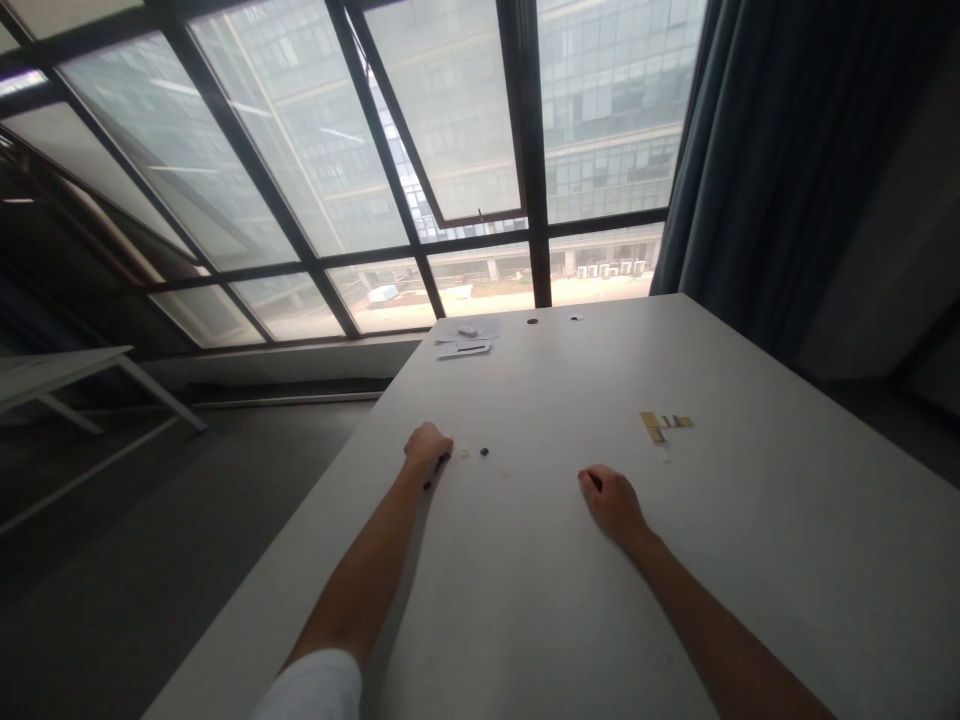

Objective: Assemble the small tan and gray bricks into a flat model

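Observation:
Low over the left part of the white table (517, 590), my left hand (427, 443) has its fingers curled down among small dark pieces. One dark piece (427, 486) lies by the wrist; others show at the fingertips, and what the fingers hold is too small to make out. Just to the right are a small pale piece (463, 453) and a small black piece (484, 452). My right hand (613, 502) rests on the table, curled into a loose fist, with nothing visible in it. Beyond it, yellowish strips (651, 428) lie with small dark items on them.
White papers (463, 350) with a dark pen-like item lie at the far left corner. A dark round spot (532, 321) and a small white item (577, 317) are near the far edge. Windows, a dark curtain (765, 180) and another table (67, 370) surround this one.

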Motion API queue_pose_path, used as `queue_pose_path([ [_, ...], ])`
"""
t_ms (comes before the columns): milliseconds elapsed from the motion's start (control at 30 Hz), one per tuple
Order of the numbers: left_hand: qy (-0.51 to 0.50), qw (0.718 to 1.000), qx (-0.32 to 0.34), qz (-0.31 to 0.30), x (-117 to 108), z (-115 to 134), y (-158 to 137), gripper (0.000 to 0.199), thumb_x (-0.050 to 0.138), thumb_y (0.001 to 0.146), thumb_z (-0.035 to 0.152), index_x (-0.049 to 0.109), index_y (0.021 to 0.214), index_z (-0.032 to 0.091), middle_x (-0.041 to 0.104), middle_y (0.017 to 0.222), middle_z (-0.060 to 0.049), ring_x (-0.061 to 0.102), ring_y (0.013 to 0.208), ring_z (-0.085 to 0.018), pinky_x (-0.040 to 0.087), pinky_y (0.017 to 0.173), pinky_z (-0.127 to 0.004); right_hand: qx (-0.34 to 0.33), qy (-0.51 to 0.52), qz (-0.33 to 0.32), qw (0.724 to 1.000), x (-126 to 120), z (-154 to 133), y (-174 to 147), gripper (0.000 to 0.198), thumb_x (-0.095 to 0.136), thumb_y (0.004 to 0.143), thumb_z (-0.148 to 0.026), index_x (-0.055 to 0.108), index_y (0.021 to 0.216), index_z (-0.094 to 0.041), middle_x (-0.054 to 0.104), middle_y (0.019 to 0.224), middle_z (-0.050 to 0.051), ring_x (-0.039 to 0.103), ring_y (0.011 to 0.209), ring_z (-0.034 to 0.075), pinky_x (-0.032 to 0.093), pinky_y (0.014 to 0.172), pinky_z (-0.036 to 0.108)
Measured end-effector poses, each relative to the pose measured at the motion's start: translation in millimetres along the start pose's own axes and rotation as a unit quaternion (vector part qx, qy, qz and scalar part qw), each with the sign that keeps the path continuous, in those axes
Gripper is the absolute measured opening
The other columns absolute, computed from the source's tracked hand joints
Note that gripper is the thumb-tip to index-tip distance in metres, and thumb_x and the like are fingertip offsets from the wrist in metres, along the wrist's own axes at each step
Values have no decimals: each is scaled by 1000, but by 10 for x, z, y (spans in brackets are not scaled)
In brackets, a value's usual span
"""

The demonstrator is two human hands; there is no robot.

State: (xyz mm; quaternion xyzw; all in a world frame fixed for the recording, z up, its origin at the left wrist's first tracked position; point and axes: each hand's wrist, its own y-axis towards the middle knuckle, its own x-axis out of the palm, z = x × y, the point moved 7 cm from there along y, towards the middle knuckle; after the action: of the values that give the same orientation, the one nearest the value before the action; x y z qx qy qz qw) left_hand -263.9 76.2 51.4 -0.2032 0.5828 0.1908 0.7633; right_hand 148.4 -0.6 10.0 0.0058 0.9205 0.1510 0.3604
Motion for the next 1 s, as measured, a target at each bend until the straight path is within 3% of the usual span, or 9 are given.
queue_pose_path([
  [100,16,1000,-16,-14,-30,11,-39,34,81,60,33,70,85,13,73,103,-25,70,103,-37,56,73,-35,-1,0,1,1000,5,7,2,39,42,95,-38,66,73,-19,69,74,7,58,67,19,34,63,28],
  [267,25,999,29,-23,-138,238,-144,28,76,66,34,72,87,16,75,104,-17,71,100,-31,54,76,-31,-5,4,10,1000,13,27,9,36,44,96,-35,66,72,-19,68,73,5,59,67,18,34,63,26],
  [433,27,993,111,-13,-226,735,-389,23,70,69,30,74,91,22,76,102,-8,69,98,-25,52,82,-30,-2,22,13,1000,16,23,19,31,48,93,-34,69,75,-20,69,74,5,60,68,18,39,65,27],
  [533,30,983,181,6,-246,1113,-659,22,68,71,30,74,90,23,76,99,-7,69,95,-24,52,82,-29,4,84,12,996,-7,17,49,24,53,89,-32,73,85,-19,72,80,6,62,71,19,45,69,29],
  [633,31,969,247,-3,-164,1451,-982,18,69,72,28,74,88,23,75,96,-6,68,92,-23,51,81,-29,5,148,32,988,-121,5,107,22,56,86,-29,74,91,-18,73,86,8,63,73,19,50,73,31],
  [767,31,941,335,-39,59,1809,-1405,16,69,71,23,74,85,24,74,91,-5,67,91,-22,50,80,-28,0,137,55,989,-367,-39,179,21,57,86,-25,76,93,-18,73,89,8,62,72,18,50,75,32],
  [1000,10,896,439,-64,343,2127,-1891,11,68,72,21,72,82,24,72,89,-6,66,89,-22,49,79,-29,-57,31,-23,998,-483,-118,160,28,68,84,-21,71,112,-23,69,99,3,59,72,15,48,74,29],
])
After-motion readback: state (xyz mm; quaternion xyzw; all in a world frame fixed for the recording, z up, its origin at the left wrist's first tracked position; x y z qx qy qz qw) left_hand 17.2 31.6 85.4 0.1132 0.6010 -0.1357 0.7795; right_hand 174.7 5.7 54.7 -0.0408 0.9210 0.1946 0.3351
